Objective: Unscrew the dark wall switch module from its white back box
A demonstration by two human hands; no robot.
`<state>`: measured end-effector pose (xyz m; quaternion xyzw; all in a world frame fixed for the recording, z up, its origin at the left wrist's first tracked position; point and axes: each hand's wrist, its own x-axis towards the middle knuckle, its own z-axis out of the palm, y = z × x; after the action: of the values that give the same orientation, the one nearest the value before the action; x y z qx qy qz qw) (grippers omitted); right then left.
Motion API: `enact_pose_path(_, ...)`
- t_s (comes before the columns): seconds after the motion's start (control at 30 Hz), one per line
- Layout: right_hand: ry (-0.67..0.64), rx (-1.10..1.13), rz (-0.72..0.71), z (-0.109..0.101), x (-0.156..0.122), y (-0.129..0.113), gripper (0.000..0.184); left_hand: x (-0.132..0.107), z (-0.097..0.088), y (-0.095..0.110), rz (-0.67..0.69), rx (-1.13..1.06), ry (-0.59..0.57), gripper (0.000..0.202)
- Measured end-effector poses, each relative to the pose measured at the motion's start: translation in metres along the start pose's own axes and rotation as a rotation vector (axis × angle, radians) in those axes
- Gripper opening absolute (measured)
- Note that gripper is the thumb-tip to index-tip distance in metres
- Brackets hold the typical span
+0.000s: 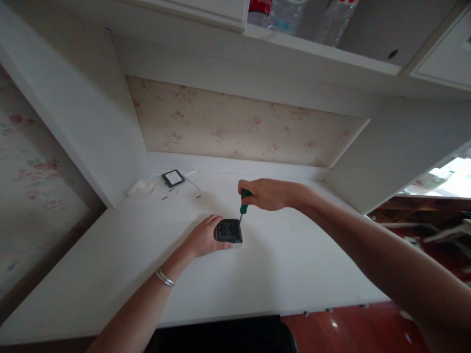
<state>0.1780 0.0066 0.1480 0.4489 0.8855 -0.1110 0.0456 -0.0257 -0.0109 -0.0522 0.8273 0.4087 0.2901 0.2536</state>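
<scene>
A small dark square socket module (229, 231) lies on the white desk (287, 274), near its middle. My left hand (204, 238) grips the module's left side and holds it down; a silver bracelet sits on that wrist. My right hand (268, 193) is closed round the green handle of a screwdriver (244, 203). The screwdriver points down, its tip at the module's upper right corner.
At the back left of the desk lie a second square switch plate (172, 178) with a dark frame, a clear plastic wrapper (142, 188) and several small loose screws (170, 192). Plastic bottles (290, 14) stand on the shelf above. White side panels enclose the desk.
</scene>
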Motion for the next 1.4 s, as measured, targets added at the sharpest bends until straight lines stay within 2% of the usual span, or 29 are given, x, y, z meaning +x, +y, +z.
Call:
enact_pose_path(0.07, -0.047, -0.007, -0.022, -0.003, -0.002, -0.003, 0.025, 0.0, 0.0, 0.0, -0.001, -0.005, -0.004, 0.066)
enact_pose_path(0.1, -0.048, -0.05, 0.015, -0.003, -0.001, -0.006, 0.029, 0.0, 0.0, 0.0, -0.001, -0.006, -0.004, 0.066)
enact_pose_path(0.2, 0.052, -0.25, 0.207, 0.002, 0.003, -0.013, 0.051, 0.0, 0.0, -0.001, -0.002, -0.009, 0.002, 0.067)
enact_pose_path(0.27, 0.113, -0.322, 0.261, 0.007, 0.007, -0.016, 0.059, 0.0, 0.001, -0.002, -0.011, -0.012, 0.008, 0.067)
enact_pose_path(0.37, 0.098, -0.322, 0.193, 0.009, 0.009, -0.015, 0.053, 0.0, 0.002, -0.003, -0.013, -0.016, 0.008, 0.069)
enact_pose_path(0.5, 0.027, -0.289, 0.014, 0.001, 0.006, -0.009, 0.032, 0.0, 0.002, -0.004, -0.01, -0.02, 0.002, 0.068)
enact_pose_path(0.57, -0.011, -0.248, -0.077, -0.001, 0.005, -0.007, 0.028, -0.001, 0.001, -0.004, -0.011, -0.021, 0.003, 0.069)
enact_pose_path(0.6, -0.017, -0.229, -0.078, -0.002, 0.005, -0.007, 0.031, -0.001, 0.001, -0.003, -0.009, -0.021, 0.004, 0.069)
enact_pose_path(0.73, 0.088, -0.244, 0.188, 0.002, 0.007, -0.009, 0.055, 0.0, 0.001, -0.003, 0.003, -0.016, 0.009, 0.067)
enact_pose_path(0.8, 0.104, -0.277, 0.23, 0.004, 0.008, -0.01, 0.055, 0.0, 0.001, -0.002, 0.001, -0.015, 0.011, 0.065)
enact_pose_path(0.93, -0.002, -0.218, 0.033, 0.0, 0.007, -0.006, 0.032, 0.001, 0.001, -0.003, 0.003, -0.024, 0.011, 0.066)
enact_pose_path(1.03, -0.046, -0.125, -0.101, -0.002, 0.005, -0.004, 0.031, 0.001, 0.001, -0.003, 0.004, -0.031, 0.012, 0.066)
enact_pose_path(1.1, -0.016, -0.114, -0.116, 0.0, 0.005, -0.006, 0.034, 0.001, 0.001, -0.002, 0.004, -0.029, 0.009, 0.067)
enact_pose_path(1.23, 0.101, -0.165, -0.018, 0.006, 0.009, -0.008, 0.033, 0.001, 0.001, -0.002, -0.004, -0.02, 0.006, 0.068)
enact_pose_path(1.33, 0.08, -0.12, -0.097, 0.006, 0.01, -0.008, 0.02, 0.001, 0.001, -0.004, -0.003, -0.02, 0.005, 0.07)
enact_pose_path(1.4, 0.024, -0.048, -0.166, 0.004, 0.009, -0.007, 0.03, 0.0, 0.002, -0.005, -0.002, -0.017, 0.007, 0.07)
